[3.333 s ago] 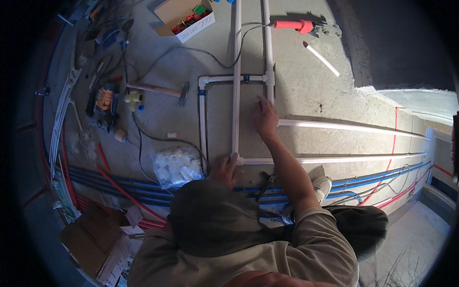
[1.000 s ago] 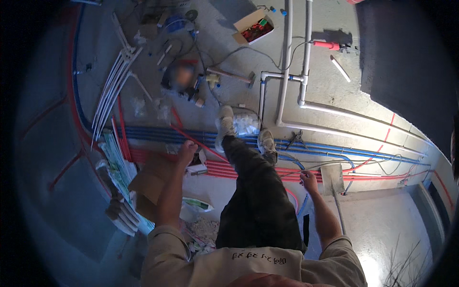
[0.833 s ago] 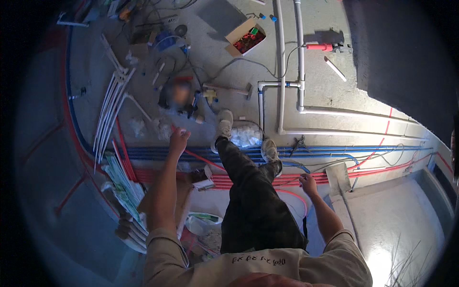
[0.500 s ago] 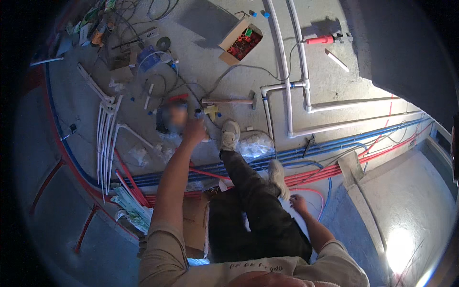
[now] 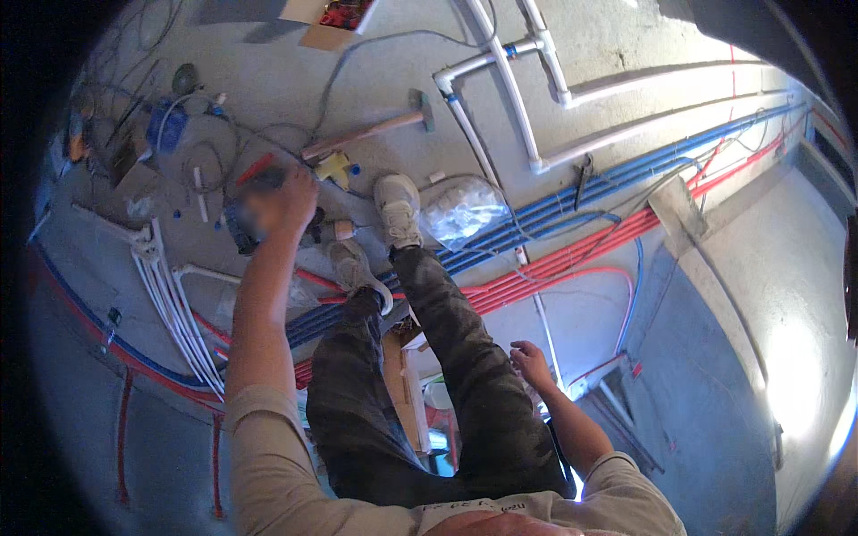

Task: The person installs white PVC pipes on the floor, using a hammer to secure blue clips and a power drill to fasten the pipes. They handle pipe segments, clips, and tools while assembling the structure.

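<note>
Head view, hands: two. The left hand (image 5: 293, 198), at ten o'clock, overlaps a dark tool (image 5: 238, 230); whether it grips cannot be told. The right hand (image 5: 532, 364), between four and five, hangs half-open, fingers loosely bent.
Single pieces: one hammer (image 5: 366, 138) at eleven, one clear plastic bag (image 5: 460, 213) at one, one shovel (image 5: 677, 213) between two and three.
Shoes (image 5: 396, 210): two.
Pipes: at least four loose white pipes (image 5: 170, 299) near nine; blue pipes (image 5: 545, 223) and red pipes (image 5: 581, 256) run toward two, too crowded to count.
Edges and room: shoes stand near the tool, leaving little space; grey floor (image 5: 697, 429) stretches wide at four.
Tool: under the left hand, blackish, with a blurred orange-tan patch.
</note>
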The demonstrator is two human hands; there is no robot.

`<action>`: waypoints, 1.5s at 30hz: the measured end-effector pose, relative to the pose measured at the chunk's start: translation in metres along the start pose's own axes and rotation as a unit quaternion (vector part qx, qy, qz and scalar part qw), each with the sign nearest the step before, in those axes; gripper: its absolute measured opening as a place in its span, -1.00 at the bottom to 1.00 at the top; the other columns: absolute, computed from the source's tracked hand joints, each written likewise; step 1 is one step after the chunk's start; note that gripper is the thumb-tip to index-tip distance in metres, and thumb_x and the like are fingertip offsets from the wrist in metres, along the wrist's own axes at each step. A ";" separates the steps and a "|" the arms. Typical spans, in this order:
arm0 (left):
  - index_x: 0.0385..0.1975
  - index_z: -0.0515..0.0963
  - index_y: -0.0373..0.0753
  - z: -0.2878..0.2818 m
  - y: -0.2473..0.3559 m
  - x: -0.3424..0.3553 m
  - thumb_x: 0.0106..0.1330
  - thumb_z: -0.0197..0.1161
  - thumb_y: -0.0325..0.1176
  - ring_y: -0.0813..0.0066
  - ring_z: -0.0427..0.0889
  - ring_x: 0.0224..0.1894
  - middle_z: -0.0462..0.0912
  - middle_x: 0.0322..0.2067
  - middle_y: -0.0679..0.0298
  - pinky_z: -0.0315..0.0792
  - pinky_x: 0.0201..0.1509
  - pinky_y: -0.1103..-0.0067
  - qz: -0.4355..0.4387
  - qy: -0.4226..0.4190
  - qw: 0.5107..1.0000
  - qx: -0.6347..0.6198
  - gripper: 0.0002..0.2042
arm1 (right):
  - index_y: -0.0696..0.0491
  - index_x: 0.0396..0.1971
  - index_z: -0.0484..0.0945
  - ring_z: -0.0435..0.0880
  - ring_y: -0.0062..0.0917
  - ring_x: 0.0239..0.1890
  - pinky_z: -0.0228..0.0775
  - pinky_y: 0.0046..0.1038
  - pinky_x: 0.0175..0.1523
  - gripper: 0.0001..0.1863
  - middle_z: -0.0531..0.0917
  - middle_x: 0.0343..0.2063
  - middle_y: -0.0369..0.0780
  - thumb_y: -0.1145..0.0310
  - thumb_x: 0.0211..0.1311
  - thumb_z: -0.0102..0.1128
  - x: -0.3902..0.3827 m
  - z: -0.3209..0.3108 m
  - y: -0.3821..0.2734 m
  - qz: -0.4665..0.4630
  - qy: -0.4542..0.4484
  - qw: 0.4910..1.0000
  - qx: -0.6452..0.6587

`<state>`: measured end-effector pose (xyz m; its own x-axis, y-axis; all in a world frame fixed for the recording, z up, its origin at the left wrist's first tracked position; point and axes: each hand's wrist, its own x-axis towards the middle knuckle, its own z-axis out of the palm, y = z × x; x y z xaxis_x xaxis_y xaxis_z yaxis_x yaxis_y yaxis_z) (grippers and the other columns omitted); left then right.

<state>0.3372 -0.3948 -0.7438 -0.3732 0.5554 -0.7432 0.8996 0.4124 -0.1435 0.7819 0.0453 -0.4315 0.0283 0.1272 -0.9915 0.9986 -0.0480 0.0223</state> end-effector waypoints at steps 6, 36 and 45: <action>-0.24 0.79 -0.13 -0.046 0.039 0.051 0.30 0.26 -0.31 0.22 0.76 -0.08 0.81 -0.24 0.29 0.48 0.12 0.28 0.158 -0.052 0.983 0.079 -0.82 | 0.20 0.15 0.58 0.66 -0.57 -0.35 0.56 -0.48 -0.19 -0.62 0.70 -0.33 -0.21 0.32 0.46 0.23 0.000 0.038 0.064 0.043 0.057 0.988 0.135; -0.28 0.61 -0.43 -0.524 0.027 -0.276 0.09 0.50 -0.21 -0.16 0.74 -0.19 0.73 -0.33 -0.18 0.56 -0.11 0.18 -0.155 0.095 0.810 -0.557 -0.61 | 0.12 0.19 0.58 0.68 -0.39 0.05 0.50 -0.30 0.19 -0.39 0.71 0.04 -0.21 -0.13 0.49 0.14 -0.024 0.086 -0.245 -0.223 0.042 0.801 0.554; -0.35 0.57 -0.36 -0.555 -0.006 -0.228 0.08 0.48 -0.34 0.51 0.60 -0.48 0.62 -0.55 0.24 0.48 -0.40 0.47 -0.067 -0.006 0.805 -0.590 -0.73 | 0.15 0.09 0.59 0.70 -0.28 -0.18 0.55 -0.20 -0.01 -0.27 0.71 -0.12 -0.10 -0.04 0.04 0.57 -0.017 0.042 -0.202 -0.352 -0.225 0.523 0.743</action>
<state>0.2913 -0.1230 -0.2110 -0.4391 0.4452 -0.7803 0.0081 0.8705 0.4921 0.5778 0.0114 -0.4243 -0.6709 0.4013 -0.6236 -0.3922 -0.9057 -0.1610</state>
